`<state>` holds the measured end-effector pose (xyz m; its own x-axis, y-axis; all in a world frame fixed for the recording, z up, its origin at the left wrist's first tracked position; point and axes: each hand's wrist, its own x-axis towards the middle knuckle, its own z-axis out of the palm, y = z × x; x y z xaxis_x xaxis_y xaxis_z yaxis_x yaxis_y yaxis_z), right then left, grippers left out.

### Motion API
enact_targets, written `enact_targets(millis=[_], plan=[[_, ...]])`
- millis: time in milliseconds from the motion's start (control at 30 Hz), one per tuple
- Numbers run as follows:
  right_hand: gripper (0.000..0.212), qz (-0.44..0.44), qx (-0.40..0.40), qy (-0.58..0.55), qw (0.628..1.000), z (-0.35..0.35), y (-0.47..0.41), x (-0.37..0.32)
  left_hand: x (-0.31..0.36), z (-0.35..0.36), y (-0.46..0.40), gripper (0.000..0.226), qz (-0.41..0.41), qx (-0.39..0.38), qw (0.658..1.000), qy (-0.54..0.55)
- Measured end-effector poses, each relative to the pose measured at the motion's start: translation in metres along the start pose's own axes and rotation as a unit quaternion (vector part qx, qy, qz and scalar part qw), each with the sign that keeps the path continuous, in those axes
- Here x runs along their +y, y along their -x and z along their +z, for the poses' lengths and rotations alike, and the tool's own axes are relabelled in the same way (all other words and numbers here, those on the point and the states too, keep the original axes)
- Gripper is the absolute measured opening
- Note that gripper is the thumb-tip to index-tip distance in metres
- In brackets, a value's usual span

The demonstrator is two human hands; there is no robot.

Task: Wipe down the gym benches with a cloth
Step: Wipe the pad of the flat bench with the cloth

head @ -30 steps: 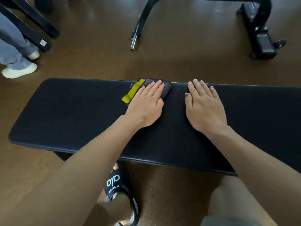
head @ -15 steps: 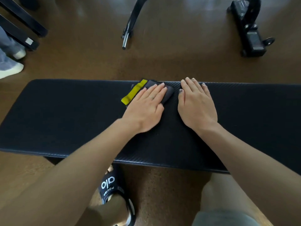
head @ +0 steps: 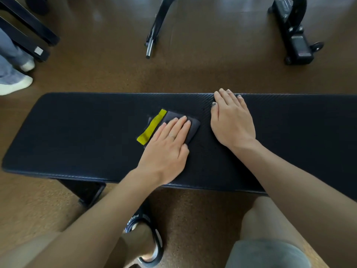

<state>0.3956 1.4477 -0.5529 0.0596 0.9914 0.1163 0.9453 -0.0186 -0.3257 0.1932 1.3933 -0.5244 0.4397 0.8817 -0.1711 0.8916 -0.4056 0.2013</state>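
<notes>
A long black padded gym bench (head: 81, 132) runs across the view from left to right. A folded dark grey cloth with a yellow strip (head: 154, 125) lies on the middle of the pad. My left hand (head: 166, 146) presses flat on the cloth, fingers together and pointing away from me. My right hand (head: 231, 120) rests flat on the bare pad to the right of the cloth, its fingertips at the far edge, holding nothing.
The floor is brown. Beyond the bench stand a black equipment frame (head: 160, 22) with a steel peg and a black wheeled base (head: 297, 41). Another person's shoes (head: 13, 86) and black frame feet (head: 29, 35) are at far left. My slippered foot (head: 143, 229) is under the near edge.
My left hand has slid the cloth from the far edge of the pad toward me, to the middle. My right hand stays flat near the far edge.
</notes>
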Motion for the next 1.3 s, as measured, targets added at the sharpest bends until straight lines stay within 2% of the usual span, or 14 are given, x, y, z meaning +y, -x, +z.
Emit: enact_targets(millis=[100, 233, 500, 733, 867, 933, 1000, 1100, 1167, 1300], plan=[[0.054, -0.001, -0.001, 0.0, 1.0, 0.001, -0.003, -0.001, -0.013, -0.004, -0.036, 0.063, 0.0, 0.007, 1.0, 0.003], [0.053, -0.005, 0.003, -0.009, 1.0, -0.001, -0.004, 0.001, -0.009, -0.008, -0.071, 0.06, -0.05, -0.003, 0.998, 0.027], [0.054, -0.014, -0.006, 0.006, 1.0, -0.003, 0.001, 0.003, 0.025, 0.021, 0.075, 0.059, -0.032, 0.001, 0.999, 0.014], [0.052, -0.035, 0.001, 0.013, 0.999, -0.003, 0.007, -0.005, 0.012, 0.013, 0.019, 0.06, -0.072, 0.029, 0.997, 0.011], [0.055, -0.062, -0.027, 0.025, 0.997, -0.009, 0.042, -0.006, 0.014, 0.029, 0.079, 0.065, -0.063, 0.056, 0.996, -0.001], [0.054, -0.075, -0.027, 0.023, 0.997, -0.01, 0.057, -0.002, -0.015, 0.029, 0.1, 0.067, -0.096, 0.076, 0.992, 0.019], [0.053, -0.075, -0.023, 0.016, 0.997, -0.011, 0.06, -0.001, -0.043, 0.027, 0.101, 0.07, -0.189, 0.105, 0.976, 0.038], [0.053, -0.06, -0.013, 0.018, 0.998, -0.011, 0.054, -0.004, -0.039, 0.03, 0.085, 0.074, -0.287, 0.135, 0.948, 0.024], [0.053, -0.06, -0.009, 0.017, 0.998, -0.009, 0.054, -0.007, -0.008, 0.038, 0.08, 0.073, -0.262, 0.137, 0.955, 0.017], [0.053, -0.067, 0.003, 0.018, 0.998, -0.007, 0.054, -0.003, 0.075, 0.053, 0.081, 0.069, -0.114, 0.091, 0.988, 0.048]])
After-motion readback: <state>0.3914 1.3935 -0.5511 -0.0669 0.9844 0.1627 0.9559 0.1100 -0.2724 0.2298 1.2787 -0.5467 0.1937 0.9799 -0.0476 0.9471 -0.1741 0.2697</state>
